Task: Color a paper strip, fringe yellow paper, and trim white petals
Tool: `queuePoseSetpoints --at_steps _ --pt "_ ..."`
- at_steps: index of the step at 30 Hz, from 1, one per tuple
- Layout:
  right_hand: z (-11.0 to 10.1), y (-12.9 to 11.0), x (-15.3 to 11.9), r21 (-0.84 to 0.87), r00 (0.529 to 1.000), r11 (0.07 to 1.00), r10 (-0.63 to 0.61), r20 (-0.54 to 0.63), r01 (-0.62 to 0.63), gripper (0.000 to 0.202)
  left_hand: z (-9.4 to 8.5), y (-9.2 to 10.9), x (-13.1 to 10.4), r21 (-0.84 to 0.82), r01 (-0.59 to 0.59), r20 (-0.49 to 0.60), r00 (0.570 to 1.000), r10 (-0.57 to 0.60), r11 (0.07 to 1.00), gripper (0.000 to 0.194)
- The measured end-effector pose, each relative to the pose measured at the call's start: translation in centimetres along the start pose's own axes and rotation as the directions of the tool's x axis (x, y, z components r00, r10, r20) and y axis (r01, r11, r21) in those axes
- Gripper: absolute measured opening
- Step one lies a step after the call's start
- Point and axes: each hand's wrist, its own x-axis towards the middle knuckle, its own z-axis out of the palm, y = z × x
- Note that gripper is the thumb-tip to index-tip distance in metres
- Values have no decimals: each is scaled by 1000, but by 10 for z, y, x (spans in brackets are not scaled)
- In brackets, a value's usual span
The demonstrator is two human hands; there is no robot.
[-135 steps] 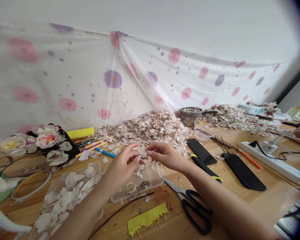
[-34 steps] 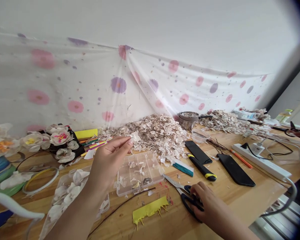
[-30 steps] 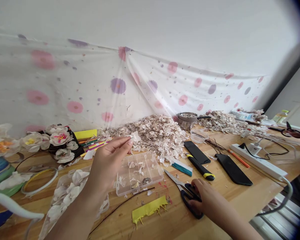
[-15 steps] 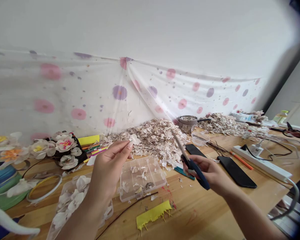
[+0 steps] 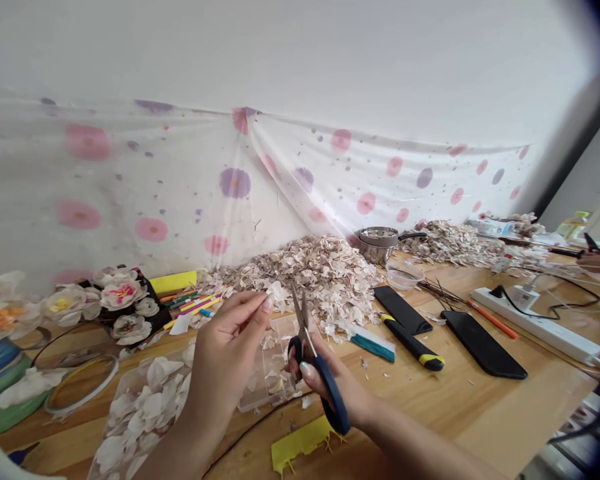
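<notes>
Between the thumb and fingers of my left hand (image 5: 225, 347) is a small white petal (image 5: 279, 294), pinched by its edge; my fingertips cover part of it. My right hand (image 5: 347, 383) grips dark blue-handled scissors (image 5: 336, 403), whose blades point up and stand slightly apart, close to the petal's right side. Under the hands lies a clear compartment box (image 5: 253, 402) with some scraps in it. A box of white petals (image 5: 145, 407) is partly behind my left forearm. A yellow strip with a fringed edge (image 5: 300, 445) lies in front.
A large heap of dried petals (image 5: 325, 267) lies against the plastic-covered wall. To the right are a utility knife (image 5: 413, 343), two black phone-like slabs (image 5: 483, 343) and a power strip (image 5: 540, 327). Petal flowers (image 5: 125, 293) stand left. Another person's hand (image 5: 597, 263) shows far right.
My right hand has brought the scissors left, close to the petal in my left hand, and their blades have spread. The utility knife now shows. The view has shifted slightly.
</notes>
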Motion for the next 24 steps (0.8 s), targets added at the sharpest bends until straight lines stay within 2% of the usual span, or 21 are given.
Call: queuePoseSetpoints --at_steps 5,13,24 --pt "6 3 -6 12 1000 1000 12 -10 -12 51 6 -8 -6 79 -37 80 996 31 996 17" --pt "7 -5 -4 32 999 999 38 -28 -37 50 8 -15 -6 100 -30 78 997 22 994 15" --pt "8 -13 -2 -7 981 984 180 -77 -181 55 8 -16 -3 194 -32 82 996 16 980 15"
